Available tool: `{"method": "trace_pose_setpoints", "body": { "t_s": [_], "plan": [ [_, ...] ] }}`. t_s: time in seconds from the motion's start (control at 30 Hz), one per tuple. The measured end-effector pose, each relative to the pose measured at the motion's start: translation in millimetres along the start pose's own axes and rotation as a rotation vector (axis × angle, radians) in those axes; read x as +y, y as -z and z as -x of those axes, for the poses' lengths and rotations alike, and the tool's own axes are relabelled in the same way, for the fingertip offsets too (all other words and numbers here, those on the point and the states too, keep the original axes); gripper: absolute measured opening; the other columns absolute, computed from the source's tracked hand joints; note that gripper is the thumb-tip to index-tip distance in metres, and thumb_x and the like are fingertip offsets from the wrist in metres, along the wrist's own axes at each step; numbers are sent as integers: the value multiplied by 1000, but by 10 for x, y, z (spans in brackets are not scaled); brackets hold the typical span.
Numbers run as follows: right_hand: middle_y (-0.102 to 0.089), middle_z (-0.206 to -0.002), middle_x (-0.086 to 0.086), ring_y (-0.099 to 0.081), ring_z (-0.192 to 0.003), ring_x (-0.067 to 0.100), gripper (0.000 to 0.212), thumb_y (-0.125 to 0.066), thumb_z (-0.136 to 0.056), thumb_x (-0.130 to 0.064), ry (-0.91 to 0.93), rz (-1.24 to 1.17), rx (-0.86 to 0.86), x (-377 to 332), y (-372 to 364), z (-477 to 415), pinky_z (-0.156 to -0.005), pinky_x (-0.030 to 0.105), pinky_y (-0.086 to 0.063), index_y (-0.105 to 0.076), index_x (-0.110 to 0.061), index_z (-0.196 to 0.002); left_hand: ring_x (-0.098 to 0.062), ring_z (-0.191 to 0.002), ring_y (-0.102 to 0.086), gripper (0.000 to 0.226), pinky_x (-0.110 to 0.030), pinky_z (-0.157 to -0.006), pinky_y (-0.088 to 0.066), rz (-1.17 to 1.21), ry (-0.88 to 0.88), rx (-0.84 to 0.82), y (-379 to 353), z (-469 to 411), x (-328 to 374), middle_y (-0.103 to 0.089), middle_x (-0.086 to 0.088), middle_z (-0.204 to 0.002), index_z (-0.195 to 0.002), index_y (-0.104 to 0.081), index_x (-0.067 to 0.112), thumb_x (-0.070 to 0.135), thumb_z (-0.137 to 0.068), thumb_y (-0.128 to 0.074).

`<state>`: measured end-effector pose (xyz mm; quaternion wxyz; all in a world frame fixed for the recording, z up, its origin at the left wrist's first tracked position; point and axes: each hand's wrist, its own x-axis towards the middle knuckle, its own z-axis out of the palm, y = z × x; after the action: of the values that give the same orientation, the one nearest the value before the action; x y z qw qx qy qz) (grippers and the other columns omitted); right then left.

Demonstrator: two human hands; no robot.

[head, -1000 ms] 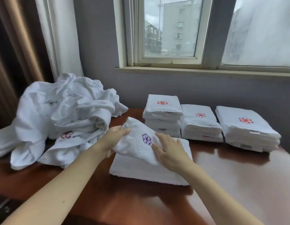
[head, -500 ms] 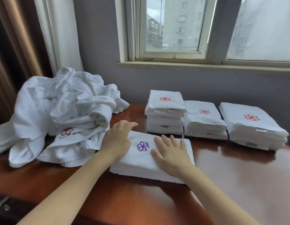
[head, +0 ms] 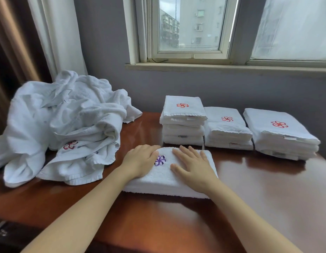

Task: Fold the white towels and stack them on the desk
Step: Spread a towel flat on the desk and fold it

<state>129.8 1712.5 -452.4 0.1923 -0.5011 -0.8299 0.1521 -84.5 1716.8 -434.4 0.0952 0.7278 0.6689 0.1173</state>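
The folded towel [head: 164, 178] with the purple emblem [head: 160, 160] lies flat on the table [head: 259, 198] under both palms, the left hand [head: 140, 161] on its left end and the right hand [head: 193, 168] on its right half. Each grip is wide, fingers straight, holding nothing. Behind stand three piles: left stack [head: 183, 125], middle stack [head: 226, 130], right stack [head: 279, 136]. One heap of unfolded towels [head: 63, 125] lies left. A second ago the left hand held the top flap raised; now it lies down

A white curtain [head: 61, 33] hangs left of the window [head: 192, 53], with apartment blocks [head: 200, 21] outside.
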Motion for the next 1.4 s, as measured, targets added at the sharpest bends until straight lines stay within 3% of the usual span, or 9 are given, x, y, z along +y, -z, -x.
{"method": "trace_pose_setpoints", "body": {
  "t_s": [0.17,0.3,0.47,0.67,0.77,0.87,0.93,1.1,1.4],
  "plan": [
    [-59,-135,-15,-43,-131,3,30,-53,-97,-34,100,-122,288,72,36,124,-103,11,-26,-66,-32,-123,-25,-129,-44,49,-43,-104,-35,-75,97,48,-54,161,104,-50,-2,-142,-148,-36,34,38,-103,-19],
    [-68,-118,-14,-56,-117,7,23,-55,-97,-24,97,-45,383,109,124,268,-93,18,-39,-72,-24,-112,-28,-126,-46,50,-44,-100,-35,-180,216,56,-84,368,272,-50,-6,-141,-149,-34,31,37,-102,-18],
    [-44,-150,-3,-26,-146,15,41,-48,-100,-35,-102,-89,356,176,195,585,-119,34,-20,-54,-25,-140,-36,-132,-44,55,-60,-114,-16,-359,311,-145,45,557,553,-40,-12,-150,-155,-18,24,38,-102,-13],
    [-20,-161,4,-16,-148,16,70,-56,-96,-26,-346,-515,260,205,362,887,-119,32,-17,-21,-14,-155,-24,-107,-60,45,-37,-91,-42,-265,159,-265,200,757,788,-64,-3,-116,-120,-55,18,45,-98,-26],
    [-25,-160,1,-26,-144,15,72,-58,-93,-20,-451,-768,290,258,445,999,-108,26,-22,-22,-14,-155,-23,-99,-64,39,-33,-82,-45,-108,100,-347,192,803,839,-66,-2,-105,-100,-58,17,47,-98,-34],
    [-34,-153,2,-33,-141,20,64,-58,-93,-20,-536,-879,237,346,531,1073,-116,36,-27,-30,-15,-150,-17,-78,-60,37,-28,-69,-48,196,61,-455,191,860,909,-66,-3,-106,-118,-58,9,37,-101,-41],
    [-40,-145,0,-39,-137,23,47,-57,-93,-23,-562,-874,173,377,582,1125,-112,43,-36,-40,-17,-136,-17,-89,-66,36,-27,-78,-55,370,48,-531,175,881,924,-66,4,-112,-133,-54,14,28,-102,-42],
    [-46,-133,-4,-52,-116,18,59,-56,-94,-25,-587,-853,62,344,728,1235,-68,27,-52,-33,-25,-148,-11,-119,-58,68,-26,-90,-53,609,35,-493,149,891,835,-47,8,-146,-156,-17,35,17,-100,-50],
    [-48,-129,-6,-58,-98,20,76,-69,-85,-22,-516,-832,-160,319,868,1397,-69,30,-56,-32,-38,-150,-23,-112,-67,80,-32,-83,-57,1084,17,-698,137,839,723,-68,-5,-126,-150,-32,32,-7,-86,-61]
  ]
}}
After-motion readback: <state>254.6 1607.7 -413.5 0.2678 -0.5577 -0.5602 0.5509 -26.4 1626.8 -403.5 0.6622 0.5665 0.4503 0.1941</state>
